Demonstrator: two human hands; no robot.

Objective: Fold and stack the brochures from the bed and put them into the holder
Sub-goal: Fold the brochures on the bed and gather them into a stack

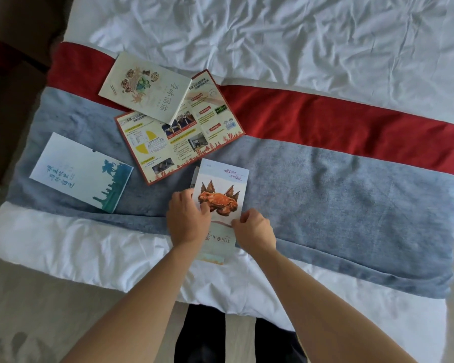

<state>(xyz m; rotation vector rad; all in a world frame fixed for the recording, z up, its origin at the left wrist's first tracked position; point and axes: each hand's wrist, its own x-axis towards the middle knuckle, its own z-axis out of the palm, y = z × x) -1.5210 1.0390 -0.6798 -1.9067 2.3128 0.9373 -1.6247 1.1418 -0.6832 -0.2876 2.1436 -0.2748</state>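
Head view: four brochures (222, 184) on bed (325, 48), two hands (188, 218).

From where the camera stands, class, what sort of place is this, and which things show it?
Probably a hotel bedroom. A made bed with a white duvet carries a red and grey-blue bed runner, typical of hotels, and tourist-style brochures such as the crab brochure lie on it.

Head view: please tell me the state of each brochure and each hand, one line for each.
crab brochure: folded shut, flat on the bed runner, held by both hands
red-bordered brochure: unfolded, lying flat
food brochure: folded, lying partly on the red-bordered brochure
blue skyline brochure: folded, lying alone
left hand: pinches the crab brochure
right hand: pinches the crab brochure
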